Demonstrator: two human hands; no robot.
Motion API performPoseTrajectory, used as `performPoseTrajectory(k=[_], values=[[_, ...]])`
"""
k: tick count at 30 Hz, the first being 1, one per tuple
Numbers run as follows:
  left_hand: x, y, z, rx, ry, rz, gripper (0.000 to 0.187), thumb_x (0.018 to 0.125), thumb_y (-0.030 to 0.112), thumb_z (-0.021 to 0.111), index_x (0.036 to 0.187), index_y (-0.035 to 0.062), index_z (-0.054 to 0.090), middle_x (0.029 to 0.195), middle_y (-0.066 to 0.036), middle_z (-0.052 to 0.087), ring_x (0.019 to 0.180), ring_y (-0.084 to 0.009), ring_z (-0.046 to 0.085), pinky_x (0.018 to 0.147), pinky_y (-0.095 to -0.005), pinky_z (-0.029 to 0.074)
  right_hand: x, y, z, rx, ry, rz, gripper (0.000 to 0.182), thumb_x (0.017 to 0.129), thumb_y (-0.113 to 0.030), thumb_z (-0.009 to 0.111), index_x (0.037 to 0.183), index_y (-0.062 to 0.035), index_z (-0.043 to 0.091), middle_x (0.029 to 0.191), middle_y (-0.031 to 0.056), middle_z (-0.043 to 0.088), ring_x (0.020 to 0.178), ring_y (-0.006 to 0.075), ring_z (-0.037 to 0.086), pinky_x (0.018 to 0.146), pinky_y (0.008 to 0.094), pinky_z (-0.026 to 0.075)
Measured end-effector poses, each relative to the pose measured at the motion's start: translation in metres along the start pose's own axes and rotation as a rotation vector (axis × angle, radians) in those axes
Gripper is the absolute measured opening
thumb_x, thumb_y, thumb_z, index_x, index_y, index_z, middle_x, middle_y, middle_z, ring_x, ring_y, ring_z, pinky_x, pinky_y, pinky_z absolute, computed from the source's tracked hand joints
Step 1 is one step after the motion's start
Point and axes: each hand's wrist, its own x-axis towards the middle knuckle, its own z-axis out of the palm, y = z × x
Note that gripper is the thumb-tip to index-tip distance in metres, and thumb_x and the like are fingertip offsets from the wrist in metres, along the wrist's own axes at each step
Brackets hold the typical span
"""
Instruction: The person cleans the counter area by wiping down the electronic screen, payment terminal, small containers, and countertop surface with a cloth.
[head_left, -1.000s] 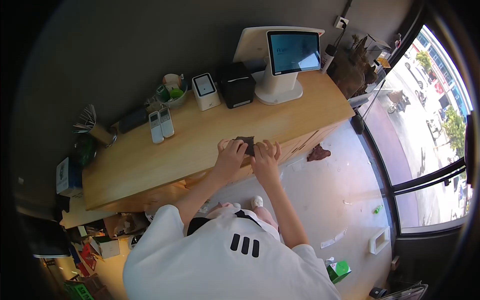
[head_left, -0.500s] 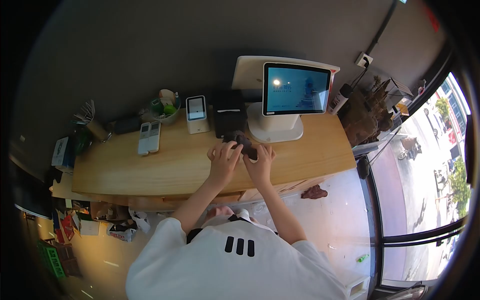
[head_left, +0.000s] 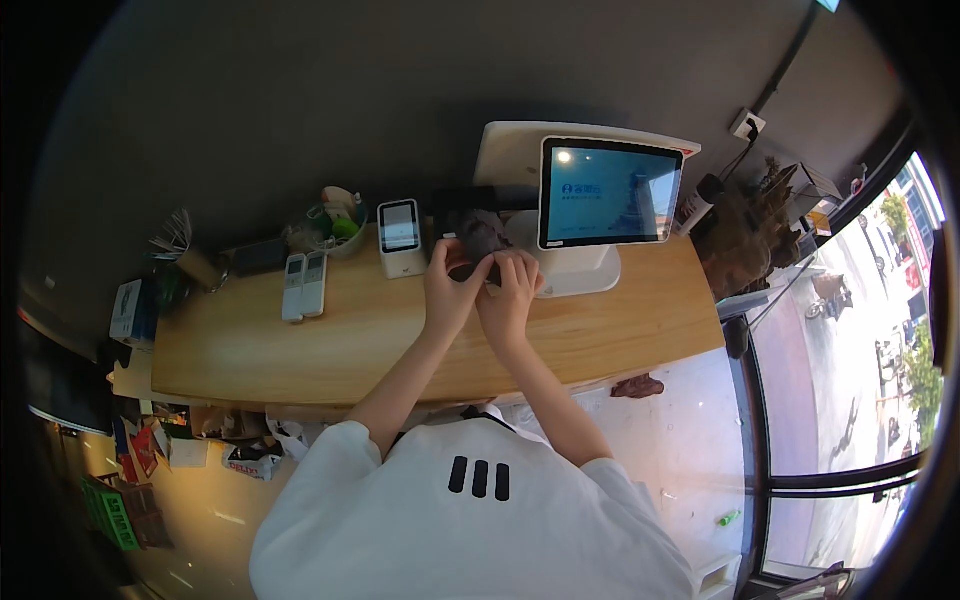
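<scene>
Both hands grip a dark, crumpled piece of cloth [head_left: 484,232] in front of the black box-shaped printer [head_left: 462,200]. My left hand [head_left: 457,282] has its fingers curled round the near left part of the cloth. Close beside it, my right hand [head_left: 511,285] holds the near right part, with fingers bent over it. The thumbs almost meet. The cloth bulges up beyond the fingers and covers part of the printer. Just right of my right hand is the white base of the touchscreen terminal [head_left: 612,192].
The wooden counter [head_left: 300,355] also bears a white payment device [head_left: 400,238], two remote controls [head_left: 304,286], a small basket [head_left: 345,225] and a holder of utensils [head_left: 200,268]. A spray can [head_left: 702,203] stands right of the screen. Brown crumpled stuff [head_left: 638,386] lies on the floor.
Both hands have lifted and turned the cloth, which now stands taller and hides more of the printer. My hands have drawn closer together. The view has shifted slightly.
</scene>
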Motion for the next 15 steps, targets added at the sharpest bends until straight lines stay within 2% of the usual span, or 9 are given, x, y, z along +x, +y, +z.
performPoseTrajectory(k=[3, 5, 6, 8, 9, 12, 13, 15], values=[[0.019, -0.012, -0.003, 0.026, 0.016, -0.029, 0.031, 0.081, 0.008, 0.071, 0.103, 0.0008, 0.05, 0.096, -0.009, 0.059, 0.089, -0.0169, 0.058, 0.079, -0.0285, 0.047, 0.011, 0.003, 0.003, -0.014, -0.081, 0.01, 0.042, 0.067, -0.006, 0.07, 0.106, -0.0054, 0.054, 0.105, 0.0091, 0.056, 0.11, 0.03, 0.047, 0.091, 0.0427, 0.032], [0.027, -0.023, -0.007, 0.055, 0.049, -0.045, 0.03, 0.08, 0.009, 0.07, 0.101, 0.0009, 0.051, 0.093, -0.009, 0.06, 0.086, -0.0178, 0.06, 0.077, -0.029, 0.048, 0.015, -0.003, -0.005, 0.015, -0.284, 0.042, 0.057, 0.068, -0.011, 0.073, 0.12, -0.0053, 0.05, 0.118, 0.0112, 0.051, 0.114, 0.0314, 0.043, 0.093, 0.0441, 0.031], [0.031, -0.016, -0.008, 0.106, 0.053, -0.044, 0.028, 0.08, 0.009, 0.07, 0.1, 0.0007, 0.051, 0.092, -0.009, 0.06, 0.084, -0.0176, 0.059, 0.076, -0.0292, 0.048, 0.015, -0.005, -0.01, 0.015, -0.291, 0.043, 0.057, 0.068, -0.011, 0.073, 0.12, -0.0053, 0.05, 0.118, 0.0112, 0.051, 0.114, 0.0314, 0.043, 0.093, 0.0441, 0.031], [0.042, -0.013, -0.005, 0.156, 0.062, -0.038, 0.027, 0.08, 0.009, 0.069, 0.099, 0.0005, 0.051, 0.09, -0.009, 0.06, 0.083, -0.0174, 0.059, 0.074, -0.0294, 0.048, 0.02, -0.003, -0.017, 0.022, -0.433, 0.006, 0.069, 0.069, -0.014, 0.074, 0.131, -0.0068, 0.044, 0.128, 0.0126, 0.046, 0.118, 0.0325, 0.04, 0.098, 0.0445, 0.03], [0.044, -0.015, 0.0, 0.121, 0.078, -0.011, 0.027, 0.08, 0.009, 0.069, 0.098, 0.0004, 0.051, 0.089, -0.01, 0.06, 0.082, -0.0177, 0.059, 0.074, -0.0295, 0.047, 0.022, 0.002, -0.019, 0.014, -0.411, -0.028, 0.071, 0.071, -0.02, 0.075, 0.133, -0.007, 0.043, 0.132, 0.0136, 0.043, 0.116, 0.0335, 0.04, 0.095, 0.0461, 0.032], [0.052, -0.013, 0.011, 0.122, 0.136, 0.043, 0.025, 0.08, 0.009, 0.068, 0.097, 0.0009, 0.051, 0.087, -0.011, 0.06, 0.082, -0.0203, 0.06, 0.074, -0.031, 0.048, 0.037, 0.015, -0.035, -0.043, -0.394, -0.118, 0.062, 0.074, -0.018, 0.073, 0.13, -0.0077, 0.048, 0.131, 0.0131, 0.043, 0.115, 0.0334, 0.041, 0.094, 0.0458, 0.033], [0.055, -0.01, 0.013, 0.135, 0.147, 0.051, 0.024, 0.081, 0.009, 0.067, 0.096, 0.001, 0.051, 0.086, -0.012, 0.061, 0.082, -0.0217, 0.061, 0.074, -0.0321, 0.048, 0.048, 0.018, -0.043, -0.057, -0.366, -0.151, 0.052, 0.077, -0.016, 0.071, 0.125, -0.0082, 0.052, 0.129, 0.0119, 0.046, 0.113, 0.0322, 0.042, 0.092, 0.0443, 0.035], [0.061, -0.008, 0.019, 0.148, 0.169, 0.062, 0.023, 0.081, 0.009, 0.066, 0.096, 0.0011, 0.051, 0.086, -0.012, 0.062, 0.082, -0.0231, 0.062, 0.074, -0.0331, 0.048, 0.072, 0.031, -0.054, -0.084, -0.308, -0.198, 0.05, 0.077, -0.016, 0.07, 0.124, -0.0083, 0.053, 0.128, 0.0113, 0.047, 0.113, 0.0313, 0.043, 0.091, 0.0438, 0.034]])
